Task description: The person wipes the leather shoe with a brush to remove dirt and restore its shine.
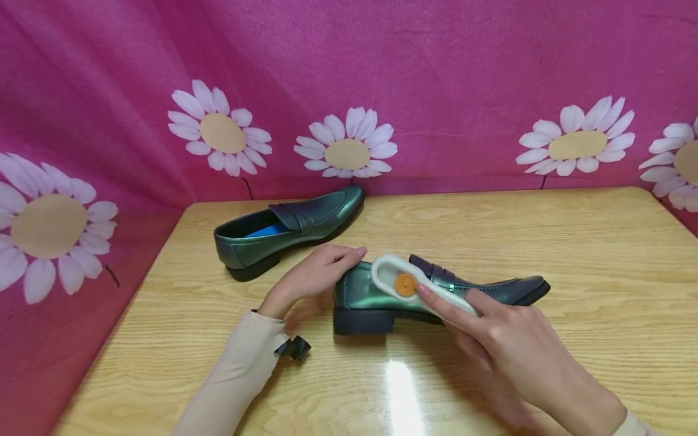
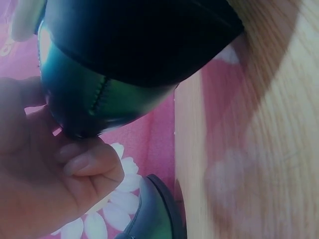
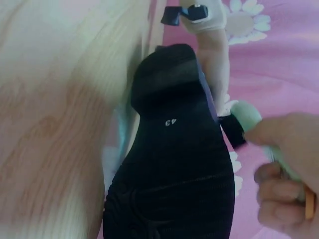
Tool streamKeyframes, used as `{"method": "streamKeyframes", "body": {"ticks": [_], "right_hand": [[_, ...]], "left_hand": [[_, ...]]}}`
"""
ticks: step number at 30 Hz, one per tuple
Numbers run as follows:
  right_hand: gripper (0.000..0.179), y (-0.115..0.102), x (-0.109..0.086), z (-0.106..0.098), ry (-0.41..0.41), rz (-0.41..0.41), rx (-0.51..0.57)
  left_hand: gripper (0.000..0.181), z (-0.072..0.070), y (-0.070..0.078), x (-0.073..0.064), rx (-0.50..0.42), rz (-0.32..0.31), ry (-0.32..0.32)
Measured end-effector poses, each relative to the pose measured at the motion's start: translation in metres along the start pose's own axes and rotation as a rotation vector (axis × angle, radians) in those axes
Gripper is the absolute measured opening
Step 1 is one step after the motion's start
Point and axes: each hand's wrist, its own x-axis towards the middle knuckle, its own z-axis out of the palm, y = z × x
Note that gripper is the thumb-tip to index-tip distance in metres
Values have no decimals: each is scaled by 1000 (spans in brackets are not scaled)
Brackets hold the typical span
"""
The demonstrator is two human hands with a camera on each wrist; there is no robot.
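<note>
A shiny dark green loafer (image 1: 360,290) points its toe to the right in the head view. At its heel end, my left hand (image 1: 322,272) grips the back of the shoe, and the left wrist view shows curled fingers (image 2: 92,162) at the heel. My right hand (image 1: 512,345) holds a white-handled brush (image 1: 389,269) with an orange round spot, its forefinger stretched along the handle. The brush overlaps the shoe's side and opening in the head view. From the right wrist, the brush's black end (image 3: 233,131) shows beside the black sole (image 3: 172,139), marked 43.
A second, matching loafer (image 1: 294,227) with a blue insole stands behind and to the left. Beneath everything is a light wooden table (image 1: 611,254), backed by a pink cloth (image 1: 436,72) with white daisies. A black clip (image 1: 293,349) sits on the left sleeve cuff.
</note>
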Motion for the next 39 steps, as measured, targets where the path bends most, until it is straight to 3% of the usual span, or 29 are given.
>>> {"method": "streamKeyframes", "body": {"ticks": [1, 4, 6, 10, 13, 20, 26, 30, 35, 39], "right_hand": [[83, 0, 0, 0, -25, -17, 16], [71, -3, -1, 1, -110, -86, 72], [66, -4, -1, 1, -151, -86, 92], [71, -4, -1, 0, -110, 27, 67], [63, -2, -1, 1, -52, 72, 49], [75, -4, -2, -4, -173, -7, 119], [47, 1, 0, 0, -20, 32, 61], [54, 2, 1, 3, 57, 27, 23], [54, 2, 3, 4, 99, 39, -1], [55, 2, 3, 4, 72, 57, -4]], "left_hand": [[42, 0, 0, 0, 2, 0, -1], [42, 0, 2, -1, 2, -4, -3], [41, 0, 2, -1, 4, -9, -2], [41, 1, 2, 0, 7, -11, -1], [41, 1, 3, -1, 10, -10, 0], [42, 0, 4, -2, 6, -5, 0], [41, 0, 4, -2, 5, -2, -1], [41, 0, 3, -2, 5, -6, 1], [42, 0, 3, -1, 7, -9, 0], [42, 0, 2, 0, 9, -16, -1]]}}
